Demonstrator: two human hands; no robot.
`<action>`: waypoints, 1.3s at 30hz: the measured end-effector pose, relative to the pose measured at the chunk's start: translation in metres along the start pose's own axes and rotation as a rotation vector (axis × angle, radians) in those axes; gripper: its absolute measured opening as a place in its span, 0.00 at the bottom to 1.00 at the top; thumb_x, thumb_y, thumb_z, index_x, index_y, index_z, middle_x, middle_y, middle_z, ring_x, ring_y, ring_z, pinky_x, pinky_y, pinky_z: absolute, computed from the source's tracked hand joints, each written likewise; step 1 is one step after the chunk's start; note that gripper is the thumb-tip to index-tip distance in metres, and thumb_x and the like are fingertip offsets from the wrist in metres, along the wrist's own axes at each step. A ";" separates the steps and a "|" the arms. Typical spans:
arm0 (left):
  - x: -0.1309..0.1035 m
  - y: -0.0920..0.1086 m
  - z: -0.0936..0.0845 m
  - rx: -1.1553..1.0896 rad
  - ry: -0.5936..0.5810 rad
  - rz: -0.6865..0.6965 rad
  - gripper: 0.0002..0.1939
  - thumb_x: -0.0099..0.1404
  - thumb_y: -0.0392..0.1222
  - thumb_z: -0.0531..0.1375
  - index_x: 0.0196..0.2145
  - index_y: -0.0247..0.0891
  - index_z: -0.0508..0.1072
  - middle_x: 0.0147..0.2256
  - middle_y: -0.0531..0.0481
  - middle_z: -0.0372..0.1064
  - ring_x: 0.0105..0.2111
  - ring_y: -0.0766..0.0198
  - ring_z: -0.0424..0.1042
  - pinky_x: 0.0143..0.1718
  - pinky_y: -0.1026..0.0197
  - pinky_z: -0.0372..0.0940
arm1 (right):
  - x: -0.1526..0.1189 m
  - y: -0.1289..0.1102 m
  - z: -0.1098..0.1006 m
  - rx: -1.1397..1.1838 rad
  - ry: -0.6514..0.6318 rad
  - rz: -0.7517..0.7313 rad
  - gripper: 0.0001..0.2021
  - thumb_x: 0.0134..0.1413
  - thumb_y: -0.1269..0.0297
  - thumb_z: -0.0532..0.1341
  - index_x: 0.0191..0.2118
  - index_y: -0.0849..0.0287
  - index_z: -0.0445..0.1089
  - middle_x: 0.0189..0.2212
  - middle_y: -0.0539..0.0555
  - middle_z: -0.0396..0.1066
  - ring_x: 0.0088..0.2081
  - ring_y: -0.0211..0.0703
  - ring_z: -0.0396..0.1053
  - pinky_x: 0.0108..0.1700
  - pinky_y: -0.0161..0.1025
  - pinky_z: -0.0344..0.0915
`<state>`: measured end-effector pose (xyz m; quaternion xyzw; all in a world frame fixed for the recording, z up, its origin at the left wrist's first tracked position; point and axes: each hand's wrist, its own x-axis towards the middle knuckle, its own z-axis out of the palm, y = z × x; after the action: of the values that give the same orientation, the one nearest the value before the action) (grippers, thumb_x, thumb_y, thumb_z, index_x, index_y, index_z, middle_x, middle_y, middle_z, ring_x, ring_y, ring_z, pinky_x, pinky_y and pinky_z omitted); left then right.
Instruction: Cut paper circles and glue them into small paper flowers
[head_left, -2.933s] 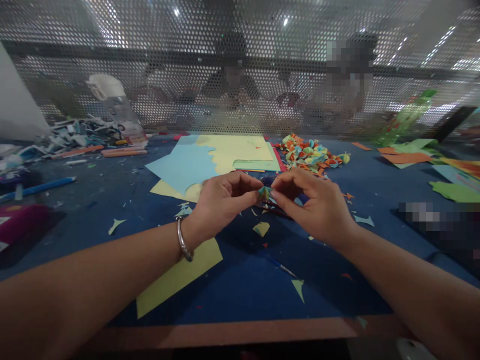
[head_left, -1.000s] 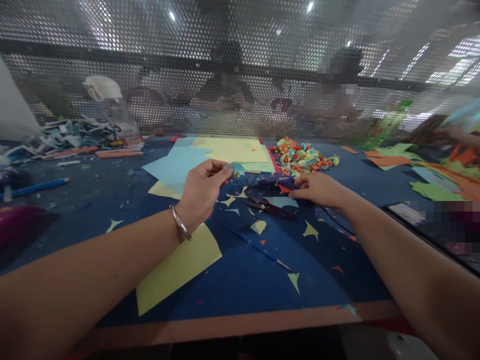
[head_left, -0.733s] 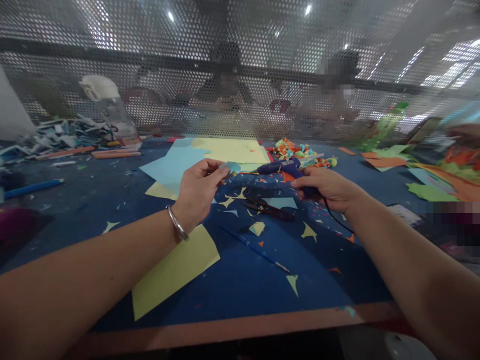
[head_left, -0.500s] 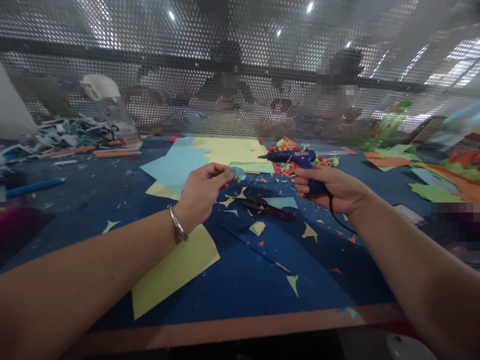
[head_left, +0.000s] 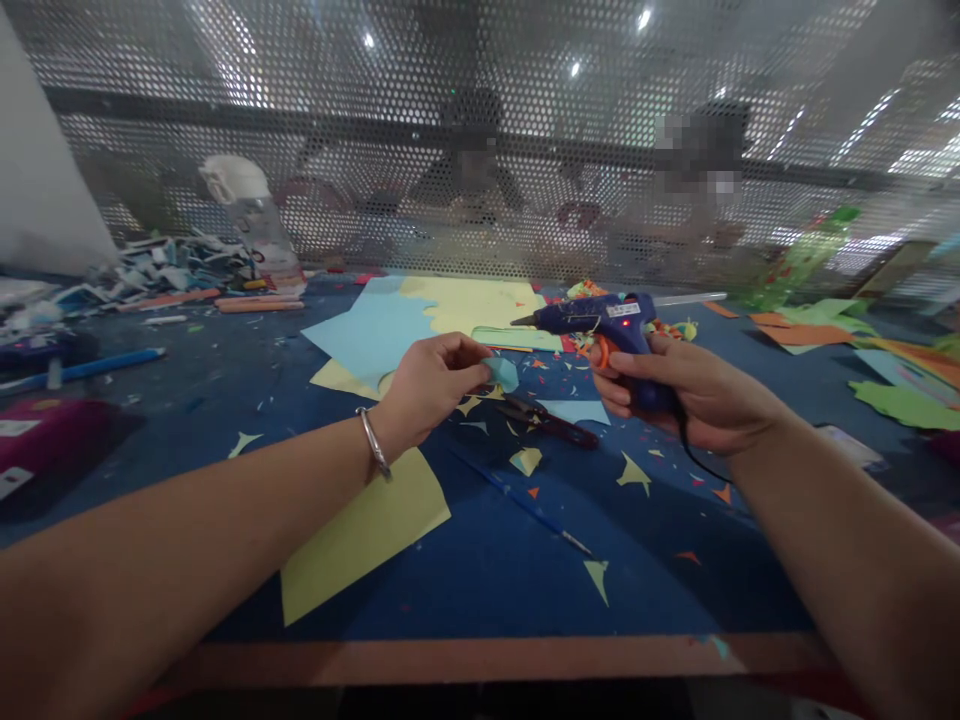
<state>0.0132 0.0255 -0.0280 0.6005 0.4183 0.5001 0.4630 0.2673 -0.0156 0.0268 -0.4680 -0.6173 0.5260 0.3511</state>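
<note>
Between thumb and fingertips, my left hand (head_left: 435, 385) pinches a small piece of light blue paper (head_left: 504, 374). A blue hot glue gun (head_left: 592, 316) is in my right hand (head_left: 690, 395), its fingers wrapped round the handle by the orange trigger. The gun's dark nozzle points left, above and a little right of the paper piece, apart from it. Its red light is lit, and a clear glue stick (head_left: 690, 298) juts out of its back. Below the paper lie dark-handled scissors (head_left: 559, 425), their blades partly among scraps.
A yellow sheet (head_left: 367, 540) lies under my left wrist, and a slim blue paintbrush (head_left: 525, 502) nearby. Large blue and yellow sheets (head_left: 352, 325) are at the back before a perforated metal screen (head_left: 360, 220). A water bottle (head_left: 259, 225) stands back left.
The view has shifted slightly left. My right hand has brought the glue gun nearer the camera, and its orange trigger now shows. The blue paper piece is still pinched in my left hand.
</note>
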 end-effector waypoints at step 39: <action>-0.004 0.008 -0.003 0.270 0.004 0.062 0.04 0.55 0.38 0.63 0.29 0.36 0.78 0.25 0.47 0.75 0.25 0.64 0.74 0.28 0.61 0.67 | 0.005 0.000 0.012 -1.129 0.213 -0.224 0.14 0.54 0.54 0.53 0.22 0.55 0.56 0.21 0.53 0.64 0.25 0.43 0.62 0.29 0.40 0.54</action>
<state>0.0097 0.0205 -0.0204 0.6690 0.4640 0.4545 0.3614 0.2550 -0.0150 0.0245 -0.5647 -0.8091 0.0255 0.1608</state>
